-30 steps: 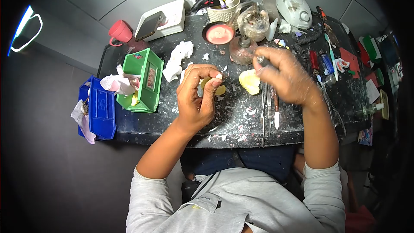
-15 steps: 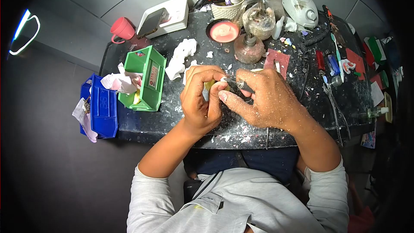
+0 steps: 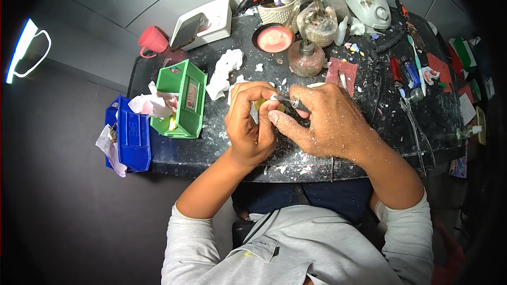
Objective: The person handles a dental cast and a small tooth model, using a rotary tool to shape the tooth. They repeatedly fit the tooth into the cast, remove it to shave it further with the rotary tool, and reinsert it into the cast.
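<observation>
My left hand [image 3: 251, 121] is closed in a pinch round a small yellowish-white piece [image 3: 259, 104], mostly covered by the fingers. My right hand [image 3: 330, 119] grips a dark rotary handpiece [image 3: 300, 106], its metal tip pointing left and meeting the piece between the left fingertips. Pale dust covers the back of the right hand. Both hands are close together above the front part of the black table [image 3: 174, 154], and the right thumb is near the left fingertips.
A green bin [image 3: 195, 100] and a blue bin [image 3: 134, 140] hold crumpled paper at left. Behind are a pink cup [image 3: 153, 40], white tray [image 3: 217, 27], pink bowl [image 3: 274, 38], glass burner [image 3: 306, 60] and white machine [image 3: 367, 6]. Metal tools [image 3: 416, 126] and a toothbrush [image 3: 415, 60] lie right.
The whole view has shifted slightly, so the table items appear a little further right. Both hands keep their grips, with almost no change in their pose.
</observation>
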Demonstrator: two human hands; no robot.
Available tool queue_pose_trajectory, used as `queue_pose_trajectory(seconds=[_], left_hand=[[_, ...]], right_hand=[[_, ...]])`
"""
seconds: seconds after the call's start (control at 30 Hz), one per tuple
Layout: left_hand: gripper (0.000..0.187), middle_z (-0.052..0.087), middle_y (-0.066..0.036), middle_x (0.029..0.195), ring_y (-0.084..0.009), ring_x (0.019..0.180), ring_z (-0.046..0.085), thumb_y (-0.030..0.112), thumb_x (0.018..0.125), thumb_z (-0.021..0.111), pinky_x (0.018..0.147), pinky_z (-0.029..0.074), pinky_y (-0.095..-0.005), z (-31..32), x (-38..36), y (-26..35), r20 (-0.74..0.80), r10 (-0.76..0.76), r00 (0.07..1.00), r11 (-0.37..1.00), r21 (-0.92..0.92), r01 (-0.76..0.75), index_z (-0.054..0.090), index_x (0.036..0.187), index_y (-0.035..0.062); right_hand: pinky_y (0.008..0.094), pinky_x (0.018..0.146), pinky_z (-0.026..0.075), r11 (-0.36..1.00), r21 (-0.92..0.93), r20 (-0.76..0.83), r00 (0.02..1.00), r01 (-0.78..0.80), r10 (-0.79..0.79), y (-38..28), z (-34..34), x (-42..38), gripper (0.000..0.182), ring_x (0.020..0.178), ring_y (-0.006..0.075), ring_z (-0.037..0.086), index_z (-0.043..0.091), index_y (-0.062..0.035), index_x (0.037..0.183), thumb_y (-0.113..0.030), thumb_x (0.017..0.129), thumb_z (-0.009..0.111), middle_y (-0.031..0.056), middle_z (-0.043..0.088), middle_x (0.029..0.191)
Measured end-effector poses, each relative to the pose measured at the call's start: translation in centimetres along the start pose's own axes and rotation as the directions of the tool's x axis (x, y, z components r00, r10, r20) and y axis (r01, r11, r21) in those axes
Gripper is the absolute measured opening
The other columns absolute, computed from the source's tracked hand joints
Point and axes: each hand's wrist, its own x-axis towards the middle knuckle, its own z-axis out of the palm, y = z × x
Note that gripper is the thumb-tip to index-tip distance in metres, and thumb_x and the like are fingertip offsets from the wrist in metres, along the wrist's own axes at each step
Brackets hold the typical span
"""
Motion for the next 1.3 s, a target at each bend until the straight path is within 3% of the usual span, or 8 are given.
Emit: queue_pose_trajectory(seconds=[0.23, 0.3, 0.43, 0.6, 0.63, 0.87, 1.2, 1.3], left_hand=[[0.003, 0.068, -0.017, 0.096, -0.0250, 0.086, 0.062, -0.003, 0.096, 0.063, 0.081, 0.050, -0.0348, 0.0, -0.1, 0.1, -0.006, -0.033, 0.999, 0.999, -0.030, 0.033, 0.063, 0.099, -0.0045], [0.003, 0.068, -0.017, 0.097, -0.0243, 0.087, 0.062, -0.003, 0.097, 0.063, 0.081, 0.050, -0.0340, 0.0, -0.1, 0.1, 0.000, -0.043, 0.999, 0.998, -0.047, 0.043, 0.063, 0.099, -0.0047], [0.003, 0.068, -0.016, 0.097, -0.0238, 0.087, 0.062, -0.003, 0.097, 0.063, 0.081, 0.050, -0.0336, 0.0, -0.1, 0.1, -0.002, -0.062, 0.998, 0.996, -0.064, 0.061, 0.063, 0.100, -0.0046], [0.005, 0.068, -0.017, 0.099, -0.0223, 0.089, 0.063, -0.001, 0.099, 0.064, 0.082, 0.051, -0.0332, 0.1, -0.1, 0.2, -0.015, -0.078, 0.997, 0.989, -0.126, 0.076, 0.063, 0.102, -0.0048], [0.005, 0.068, -0.017, 0.099, -0.0223, 0.089, 0.063, -0.001, 0.099, 0.064, 0.082, 0.051, -0.0332, 0.0, -0.1, 0.2, -0.017, -0.079, 0.997, 0.989, -0.126, 0.076, 0.063, 0.102, -0.0048], [0.008, 0.069, -0.017, 0.101, -0.0234, 0.090, 0.064, -0.001, 0.098, 0.065, 0.082, 0.051, -0.0337, -0.1, 0.2, 0.6, 0.064, -0.032, 0.997, 0.988, -0.151, 0.041, 0.065, 0.104, -0.0058], [0.008, 0.071, -0.015, 0.099, -0.0200, 0.087, 0.063, -0.003, 0.096, 0.068, 0.077, 0.051, -0.0304, -0.2, 0.3, 0.3, -0.001, -0.050, 0.999, 0.995, -0.090, 0.050, 0.068, 0.104, -0.0050], [0.007, 0.071, -0.015, 0.099, -0.0197, 0.087, 0.063, -0.003, 0.096, 0.067, 0.076, 0.050, -0.0303, -0.2, 0.2, 0.3, -0.003, -0.064, 0.998, 0.992, -0.111, 0.064, 0.068, 0.103, -0.0054]], right_hand=[[0.0441, 0.055, 0.050, 1.000, 0.012, -0.009, 1.000, -0.020, 0.020, 0.0, 0.1, 0.0, 0.036, 0.060, 0.0373, 0.068, 0.061, 0.0016, 0.076, -0.028, 0.089, 0.077, 0.0212, 0.062, 0.063], [0.0509, 0.057, 0.056, 0.998, 0.060, -0.021, 1.000, 0.020, -0.019, 0.2, 0.2, 0.2, 0.050, 0.056, 0.0442, 0.068, 0.068, 0.0048, 0.079, -0.044, 0.091, 0.071, 0.0248, 0.062, 0.056], [0.0506, 0.057, 0.056, 0.999, 0.040, -0.039, 0.999, -0.012, 0.013, 0.2, 0.2, 0.2, 0.051, 0.056, 0.0438, 0.068, 0.068, 0.0050, 0.077, -0.044, 0.091, 0.071, 0.0248, 0.061, 0.055], [0.0436, 0.052, 0.050, 0.975, 0.221, 0.040, 0.999, -0.027, 0.019, -0.4, -1.9, 0.4, 0.044, 0.052, 0.0337, 0.065, 0.064, 0.0020, 0.072, -0.035, 0.092, 0.073, 0.0186, 0.059, 0.056], [0.0411, 0.051, 0.044, 0.969, 0.240, -0.046, 0.997, 0.065, -0.056, 0.7, -1.6, 0.6, 0.045, 0.051, 0.0284, 0.059, 0.058, 0.0011, 0.068, -0.033, 0.092, 0.076, 0.0163, 0.054, 0.057], [0.0415, 0.051, 0.041, 0.971, 0.235, -0.110, 0.994, 0.051, -0.026, 1.1, -1.3, 0.6, 0.052, 0.049, 0.0269, 0.051, 0.051, 0.0016, 0.066, -0.034, 0.092, 0.078, 0.0162, 0.048, 0.056], [0.0401, 0.051, 0.046, 0.986, 0.163, -0.138, 0.990, 0.033, -0.011, 1.2, -1.2, 0.6, 0.053, 0.050, 0.0281, 0.058, 0.055, 0.0020, 0.066, -0.038, 0.092, 0.078, 0.0188, 0.053, 0.056], [0.0437, 0.054, 0.050, 0.987, 0.162, 0.000, 1.000, 0.007, -0.007, 0.5, -1.5, 0.5, 0.051, 0.054, 0.0345, 0.065, 0.061, -0.0006, 0.068, -0.043, 0.089, 0.078, 0.0167, 0.059, 0.056]])
